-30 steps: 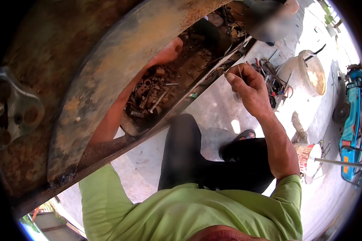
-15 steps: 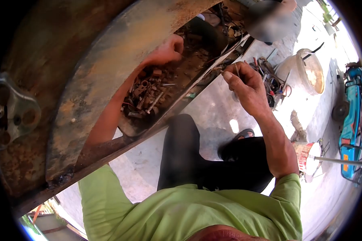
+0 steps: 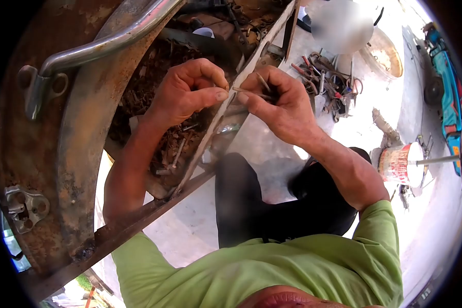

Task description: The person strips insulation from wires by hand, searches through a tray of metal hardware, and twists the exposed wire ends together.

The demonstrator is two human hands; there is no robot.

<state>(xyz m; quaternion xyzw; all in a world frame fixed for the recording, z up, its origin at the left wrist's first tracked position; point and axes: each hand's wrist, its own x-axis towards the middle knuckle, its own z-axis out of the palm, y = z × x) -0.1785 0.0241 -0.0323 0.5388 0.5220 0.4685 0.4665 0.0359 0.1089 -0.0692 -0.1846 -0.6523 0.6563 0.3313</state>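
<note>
My left hand [image 3: 192,90] is pinched closed above the rusty tray of scrap, thumb against fingers; whatever lies between the tips is too small to name. Close to its right, my right hand [image 3: 277,100] holds thin brown sticks [image 3: 254,93] between thumb and fingers, one pointing toward the left hand. The two hands are slightly apart over the tray's pale edge [image 3: 218,120]. Beneath the left hand lie bolts and small rusty metal pieces [image 3: 177,151].
A rusty curved metal panel [image 3: 82,123] with a chrome handle [image 3: 105,47] stands at left. Pliers and other tools [image 3: 333,84] lie on the floor at right, near a pale bucket [image 3: 385,54], a red-and-white bucket [image 3: 398,164] and a blue jack [image 3: 449,102].
My left hand has come out from behind the panel and risen toward my right hand. My right hand has shifted left. The view has also shifted, showing the chrome handle.
</note>
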